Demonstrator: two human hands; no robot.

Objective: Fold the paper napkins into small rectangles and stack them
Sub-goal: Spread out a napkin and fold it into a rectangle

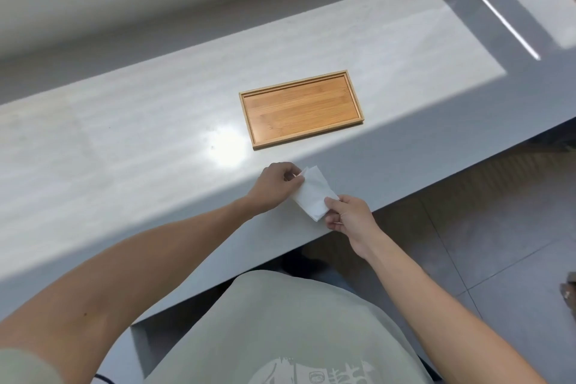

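Both hands grip one white napkin [313, 195] at the near edge of the grey counter [131, 146]. The left hand [276, 185] pinches its far corner between thumb and curled fingers; the right hand [350, 215] pinches the near corner the same way. A wooden tray [355, 100] sits empty just beyond.

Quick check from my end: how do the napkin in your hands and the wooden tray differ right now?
The napkin is white, soft paper; the wooden tray is rigid, orange-brown with a raised rim. The napkin is pinched by the left hand and right hand at the counter's near edge; the tray lies untouched farther back. The napkin looks smaller than the tray. The tray holds nothing. Both are roughly rectangular.
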